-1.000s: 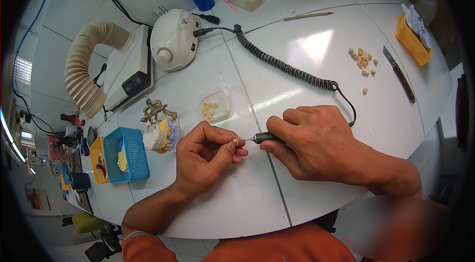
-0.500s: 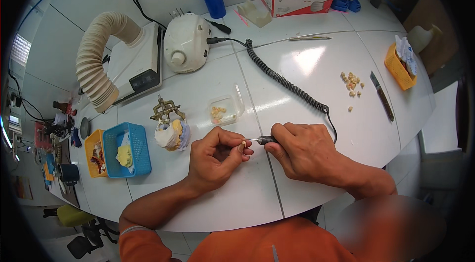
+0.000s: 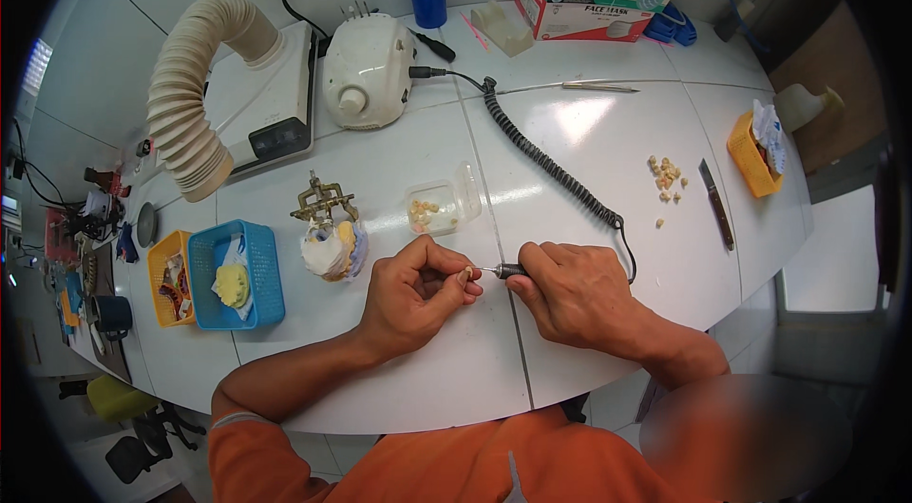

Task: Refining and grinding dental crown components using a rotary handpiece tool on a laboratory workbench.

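Fingertips of my left hand pinch a tiny tooth piece, light, brittle, slippery; my right hand grips the stiff handpiece pen-style, near its tip.

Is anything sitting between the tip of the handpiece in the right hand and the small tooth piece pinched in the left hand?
Nothing visible. The right hand holds the handpiece with its thin tip reaching straight to the small tooth piece pinched in the left hand fingertips. The clear box lies farther back on the table.
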A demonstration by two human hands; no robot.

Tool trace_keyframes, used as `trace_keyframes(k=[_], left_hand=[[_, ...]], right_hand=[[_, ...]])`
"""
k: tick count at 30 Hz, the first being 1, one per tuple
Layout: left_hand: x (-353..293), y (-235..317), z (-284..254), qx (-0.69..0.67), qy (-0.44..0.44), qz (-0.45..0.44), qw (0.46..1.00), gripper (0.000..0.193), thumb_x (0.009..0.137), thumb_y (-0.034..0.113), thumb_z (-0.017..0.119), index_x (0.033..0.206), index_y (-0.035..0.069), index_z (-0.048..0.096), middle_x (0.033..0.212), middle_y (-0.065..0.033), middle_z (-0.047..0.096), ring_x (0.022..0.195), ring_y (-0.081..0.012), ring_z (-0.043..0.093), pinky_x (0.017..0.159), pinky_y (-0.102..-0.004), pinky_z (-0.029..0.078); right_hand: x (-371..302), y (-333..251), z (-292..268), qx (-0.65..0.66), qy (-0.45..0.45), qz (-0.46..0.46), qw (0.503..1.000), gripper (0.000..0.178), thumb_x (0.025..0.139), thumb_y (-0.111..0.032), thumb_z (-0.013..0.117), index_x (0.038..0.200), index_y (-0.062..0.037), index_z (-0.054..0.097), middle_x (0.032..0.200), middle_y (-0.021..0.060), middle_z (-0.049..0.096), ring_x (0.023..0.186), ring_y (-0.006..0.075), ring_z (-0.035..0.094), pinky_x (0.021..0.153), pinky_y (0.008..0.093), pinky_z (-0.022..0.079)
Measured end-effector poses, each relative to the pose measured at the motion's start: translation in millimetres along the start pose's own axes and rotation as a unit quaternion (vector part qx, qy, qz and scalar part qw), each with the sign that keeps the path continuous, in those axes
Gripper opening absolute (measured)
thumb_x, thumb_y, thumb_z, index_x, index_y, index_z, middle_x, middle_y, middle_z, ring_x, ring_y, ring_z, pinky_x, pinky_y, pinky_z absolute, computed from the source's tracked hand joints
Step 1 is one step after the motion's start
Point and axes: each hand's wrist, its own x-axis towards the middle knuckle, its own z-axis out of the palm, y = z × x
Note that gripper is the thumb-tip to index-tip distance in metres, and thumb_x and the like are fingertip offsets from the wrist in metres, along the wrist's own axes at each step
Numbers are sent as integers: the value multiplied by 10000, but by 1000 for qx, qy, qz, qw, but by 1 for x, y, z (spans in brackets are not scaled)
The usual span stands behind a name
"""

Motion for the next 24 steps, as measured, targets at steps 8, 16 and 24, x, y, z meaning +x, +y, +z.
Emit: trace_keyframes(k=[8,16,24], left_hand=[[0,-3,0,-15,-3,-5,1000,60,1053,-43,613,1059,-28,555,1121,-188,713,985,-204,774,854,-297,661],[0,-1,0,-16,-4,-5,1000,59,1053,-41,611,1048,-30,553,1112,-182,710,986,-199,772,855,-296,663],[0,2,0,-5,-11,-5,1000,69,1052,-38,615,1033,-34,549,1101,-190,709,977,-201,774,854,-299,668]], right_hand=[[1,-1,1,-1,2,-8,1000,329,1067,-317,644,888,-46,593,701,130,661,608,335,671,538,440,509],[2,-2,-2,-4,-17,1,1000,327,1071,-321,633,894,-49,592,707,132,664,620,337,677,550,443,516],[3,-1,-3,-6,-27,-2,1000,324,1071,-321,633,897,-51,594,707,128,664,631,334,680,553,448,509]])
